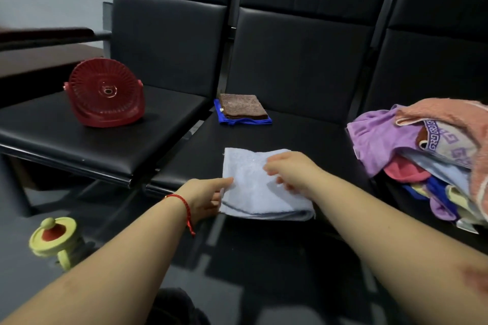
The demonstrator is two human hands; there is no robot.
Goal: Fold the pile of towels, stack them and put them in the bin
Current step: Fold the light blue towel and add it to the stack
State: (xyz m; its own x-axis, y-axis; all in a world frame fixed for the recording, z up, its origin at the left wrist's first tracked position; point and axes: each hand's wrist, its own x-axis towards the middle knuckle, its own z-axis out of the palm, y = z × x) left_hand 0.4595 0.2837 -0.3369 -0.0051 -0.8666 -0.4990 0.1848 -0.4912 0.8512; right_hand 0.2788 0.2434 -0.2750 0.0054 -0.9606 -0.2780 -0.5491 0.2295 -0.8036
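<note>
Folding in progress: the left hand (204, 196) is pinching the pale blue towel (260, 185) at the seat's (303, 134) front edge; the right hand (289, 170), fingers curled, is pressing it. Next: stacking onto the folded towels (241, 108) near the seat's back left corner.

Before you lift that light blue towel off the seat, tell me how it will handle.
The light blue towel will probably be floppy: it is soft cloth lying in folded layers. Lifted by one edge, the fold may fall open, so both the left hand and right hand should support it. It looks light and unlikely to slip.
</note>
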